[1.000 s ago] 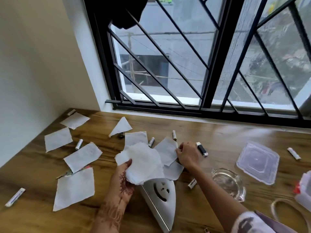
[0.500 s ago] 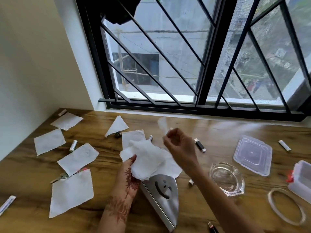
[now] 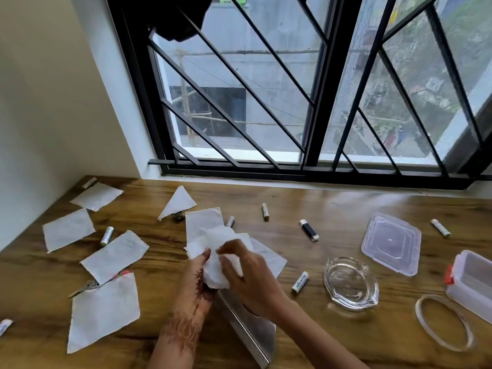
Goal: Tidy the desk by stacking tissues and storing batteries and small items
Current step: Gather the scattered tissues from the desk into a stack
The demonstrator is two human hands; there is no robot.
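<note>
Right hand [image 3: 250,278] rejoins tissues [image 3: 214,272], battery [image 3: 300,282] print blurred

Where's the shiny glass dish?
Head view, right side of the desk: the glass dish sits right of a battery, nearer than the clear lid.

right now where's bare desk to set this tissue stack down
Two bare patches of desk: the far strip under the window frame between the far battery and the clear lid, and the near edge between the metal holder and the tape ring, in front of the glass dish. Crowded: the left half, littered with loose tissues and batteries.
</note>
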